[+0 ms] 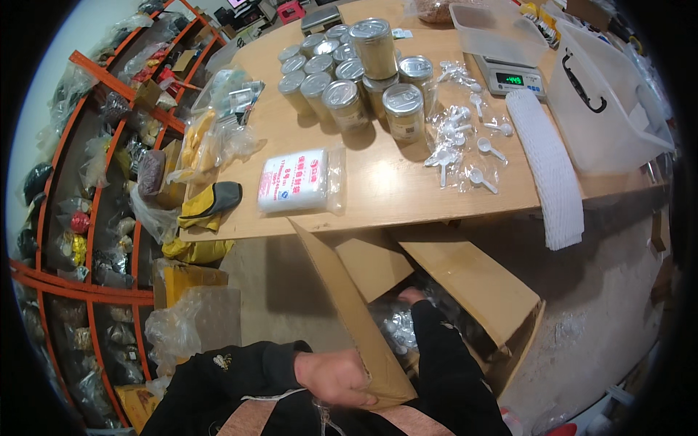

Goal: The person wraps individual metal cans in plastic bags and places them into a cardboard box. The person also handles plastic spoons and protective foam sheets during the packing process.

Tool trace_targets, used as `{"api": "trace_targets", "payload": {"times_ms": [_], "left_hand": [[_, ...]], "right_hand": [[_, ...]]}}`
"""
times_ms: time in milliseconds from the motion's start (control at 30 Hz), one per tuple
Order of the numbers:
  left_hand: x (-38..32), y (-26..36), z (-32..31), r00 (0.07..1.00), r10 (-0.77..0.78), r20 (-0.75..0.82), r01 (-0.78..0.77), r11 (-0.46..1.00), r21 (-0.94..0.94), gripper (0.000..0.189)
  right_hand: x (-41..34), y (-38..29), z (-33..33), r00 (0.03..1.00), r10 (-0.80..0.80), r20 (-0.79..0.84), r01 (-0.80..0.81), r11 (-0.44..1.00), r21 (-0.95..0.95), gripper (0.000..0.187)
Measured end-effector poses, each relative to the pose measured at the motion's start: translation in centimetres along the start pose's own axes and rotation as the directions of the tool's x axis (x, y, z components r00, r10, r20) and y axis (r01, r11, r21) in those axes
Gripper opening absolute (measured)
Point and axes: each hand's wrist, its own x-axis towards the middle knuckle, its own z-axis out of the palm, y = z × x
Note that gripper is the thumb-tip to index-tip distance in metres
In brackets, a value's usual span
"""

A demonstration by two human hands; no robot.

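Observation:
My left hand [337, 377] grips the near edge of a side flap on an open cardboard box [463, 272] standing below the table edge. My right hand [411, 295] reaches down into that box, over wrapped plastic scoops [401, 329]. Most of its fingers are hidden, so whether it holds anything does not show. On the table above lie more white plastic scoops [480, 177] in clear wrappers. Left of them stand several cans with silvery lids [403, 111], one stacked on the others. A pack of clear zip bags [297, 182] with red print lies near the front edge.
A digital scale [510, 82] with a clear bin [499, 32] on it stands at the back right, beside a larger plastic tub [600, 125]. White foam netting [551, 174] hangs over the table edge. A yellow-grey cloth item [212, 204] lies front left; orange shelving [90, 218] fills the left side.

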Motion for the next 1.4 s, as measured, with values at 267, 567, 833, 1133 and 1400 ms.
{"api": "trace_targets", "payload": {"times_ms": [267,567,833,1133,1400], "left_hand": [[-2.4,0.1,-0.6,0.974,0.226,-0.006,-0.220,0.953,0.208,0.010],[-3.0,-2.6,-0.5,0.965,0.188,-0.184,-0.184,0.982,0.038,0.010],[-1.2,-3.6,-0.5,0.933,0.312,-0.179,-0.316,0.949,0.012,0.005],[-1.3,-6.2,0.1,0.985,0.136,-0.102,-0.138,0.990,-0.012,0.009],[1.6,-5.1,-0.6,0.991,0.074,-0.110,-0.089,0.987,-0.137,0.008]], "right_hand": [[2.3,-3.9,3.2,0.969,0.210,-0.127,-0.244,0.884,-0.399,0.028],[-1.2,5.3,0.3,0.826,0.514,-0.231,-0.564,0.751,-0.344,0.021],[-3.8,9.3,4.4,0.764,0.315,-0.563,-0.579,0.720,-0.383,0.031],[-2.2,11.8,7.0,0.637,0.295,-0.712,-0.310,0.944,0.114,0.020],[-7.1,4.1,-2.4,0.753,0.327,-0.571,-0.278,0.945,0.174,0.009]]}}
